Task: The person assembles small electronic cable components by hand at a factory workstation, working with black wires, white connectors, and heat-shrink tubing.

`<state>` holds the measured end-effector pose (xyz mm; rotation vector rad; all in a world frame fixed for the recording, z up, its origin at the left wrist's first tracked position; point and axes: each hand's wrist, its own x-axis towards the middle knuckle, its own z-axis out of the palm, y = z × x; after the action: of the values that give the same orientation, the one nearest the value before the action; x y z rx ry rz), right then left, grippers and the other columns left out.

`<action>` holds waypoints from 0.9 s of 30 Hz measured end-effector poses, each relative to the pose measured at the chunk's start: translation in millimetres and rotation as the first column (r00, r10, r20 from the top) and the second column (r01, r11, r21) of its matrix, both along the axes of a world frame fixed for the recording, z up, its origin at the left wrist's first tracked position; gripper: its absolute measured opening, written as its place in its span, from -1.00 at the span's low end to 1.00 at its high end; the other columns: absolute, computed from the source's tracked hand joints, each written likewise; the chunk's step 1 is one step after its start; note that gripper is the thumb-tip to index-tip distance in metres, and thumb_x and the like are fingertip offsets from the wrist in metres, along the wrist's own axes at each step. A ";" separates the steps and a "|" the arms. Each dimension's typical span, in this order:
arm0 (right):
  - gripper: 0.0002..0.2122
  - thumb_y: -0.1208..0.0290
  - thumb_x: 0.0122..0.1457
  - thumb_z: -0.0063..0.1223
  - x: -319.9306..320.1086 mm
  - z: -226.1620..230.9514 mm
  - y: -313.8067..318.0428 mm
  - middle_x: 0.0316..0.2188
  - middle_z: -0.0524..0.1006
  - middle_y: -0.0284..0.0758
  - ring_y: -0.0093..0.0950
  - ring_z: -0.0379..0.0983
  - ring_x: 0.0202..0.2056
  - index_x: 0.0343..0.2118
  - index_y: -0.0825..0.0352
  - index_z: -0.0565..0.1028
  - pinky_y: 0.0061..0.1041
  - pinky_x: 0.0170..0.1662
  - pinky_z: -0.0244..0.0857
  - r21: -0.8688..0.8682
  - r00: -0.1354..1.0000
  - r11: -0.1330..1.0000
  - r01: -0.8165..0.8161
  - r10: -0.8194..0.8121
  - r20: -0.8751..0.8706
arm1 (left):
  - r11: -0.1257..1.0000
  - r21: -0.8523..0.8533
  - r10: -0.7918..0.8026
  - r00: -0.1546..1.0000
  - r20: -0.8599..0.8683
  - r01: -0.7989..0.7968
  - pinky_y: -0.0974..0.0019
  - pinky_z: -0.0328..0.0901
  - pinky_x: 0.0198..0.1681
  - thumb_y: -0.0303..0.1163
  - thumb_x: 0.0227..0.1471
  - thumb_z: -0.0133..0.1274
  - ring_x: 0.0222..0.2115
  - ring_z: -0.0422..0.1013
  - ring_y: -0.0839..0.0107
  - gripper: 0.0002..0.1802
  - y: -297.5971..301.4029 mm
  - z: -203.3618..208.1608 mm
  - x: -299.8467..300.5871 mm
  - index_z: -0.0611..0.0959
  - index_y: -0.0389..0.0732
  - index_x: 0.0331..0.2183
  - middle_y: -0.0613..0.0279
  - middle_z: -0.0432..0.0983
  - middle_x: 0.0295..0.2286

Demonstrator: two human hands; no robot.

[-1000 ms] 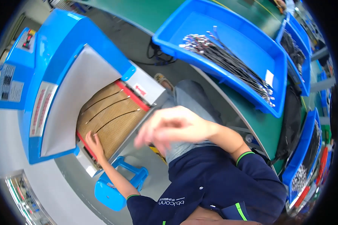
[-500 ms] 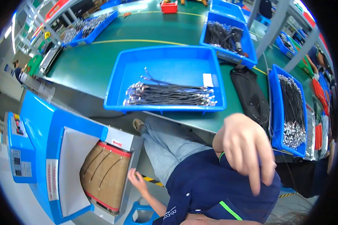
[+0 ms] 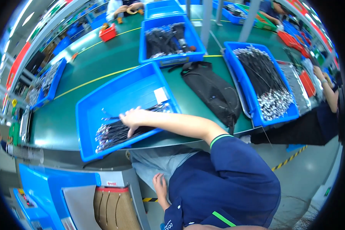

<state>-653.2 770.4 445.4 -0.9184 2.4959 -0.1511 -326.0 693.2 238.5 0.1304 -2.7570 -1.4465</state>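
My right hand [image 3: 135, 117] rests over a pile of short black cables [image 3: 117, 135] with shiny metal ends. Its thumb and fingers are apart on top of the pile, and I see nothing gripped in them. The cables lie along the near side of a blue tray [image 3: 103, 108], which sits angled at the table's edge. My left hand [image 3: 160, 186] hangs low beside the blue and grey machine [image 3: 120, 178], empty, its fingers loosely apart. Three thin black cables [image 3: 108, 207] lie on the machine's tan mesh belt [image 3: 124, 216].
More blue trays of cables stand at the back [image 3: 168, 27], at the right [image 3: 230, 61] and far left [image 3: 59, 78]. A black bag [image 3: 212, 92] lies on the green table [image 3: 122, 50]. Co-workers' hands show at the far side [image 3: 128, 7] and at the right [image 3: 319, 73].
My right hand has gone from in front of my chest out to the cable pile in the tray. The view has turned rightward. My left hand still hangs by the machine.
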 end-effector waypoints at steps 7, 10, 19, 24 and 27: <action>0.03 -0.21 -0.33 0.29 -44.5 -12.1 59.7 0.07 0.24 0.05 -0.06 0.23 0.07 0.12 0.45 0.14 -0.19 0.04 0.21 0.023 0.936 0.970 -0.240 0.225 0.272 | 0.999 0.002 -0.041 0.998 0.050 0.040 0.20 0.19 -0.02 -0.56 0.00 -0.05 -0.09 0.30 0.10 -0.76 51.3 4.3 -27.7 0.54 -0.24 -0.22 0.03 0.36 -0.17; 0.05 -0.15 -0.32 0.32 -46.9 -23.7 62.9 0.15 0.09 0.09 0.06 0.03 0.16 0.14 0.50 0.10 -0.09 0.12 0.09 0.088 0.941 0.971 -0.222 0.190 0.280 | 0.999 -0.031 -0.038 0.998 0.055 0.040 0.19 0.20 -0.04 -0.57 -0.01 -0.06 -0.11 0.31 0.08 -0.76 67.7 10.5 -33.8 0.54 -0.25 -0.23 0.02 0.36 -0.18; -0.08 0.09 -0.39 0.45 -38.9 -29.3 83.7 0.08 0.14 -0.14 -0.12 0.07 0.08 0.08 0.40 0.26 0.09 -0.03 0.22 0.098 0.982 0.995 0.019 -0.037 0.187 | 0.986 -0.095 -0.139 0.990 0.020 0.140 0.19 0.20 -0.05 -0.58 -0.02 -0.05 -0.12 0.31 0.07 -0.77 114.5 27.4 -67.4 0.53 -0.26 -0.24 0.02 0.35 -0.17; -0.15 0.19 -0.40 0.47 -32.3 -42.2 96.9 0.07 0.17 -0.16 -0.15 0.09 0.08 0.05 0.38 0.32 0.11 -0.05 0.22 0.044 0.977 0.991 0.124 -0.129 0.167 | 0.983 -0.110 -0.143 0.989 0.020 0.145 0.18 0.20 -0.05 -0.58 -0.02 -0.04 -0.12 0.30 0.08 -0.77 131.3 43.5 -62.6 0.54 -0.26 -0.24 0.03 0.35 -0.17; -0.12 0.22 -0.44 0.50 -36.3 -53.1 100.7 0.06 0.17 -0.14 -0.15 0.10 0.06 0.06 0.35 0.31 0.11 -0.02 0.19 -0.028 0.969 0.986 0.162 -0.153 0.195 | 0.980 -0.111 -0.166 0.986 0.003 0.166 0.17 0.20 -0.06 -0.58 -0.02 -0.04 -0.12 0.30 0.07 -0.77 133.8 42.3 -66.8 0.54 -0.26 -0.24 0.03 0.35 -0.17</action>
<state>-689.5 871.0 392.3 -0.6857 2.3908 -0.3315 -392.8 827.0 280.8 -0.1096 -2.8954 -1.3181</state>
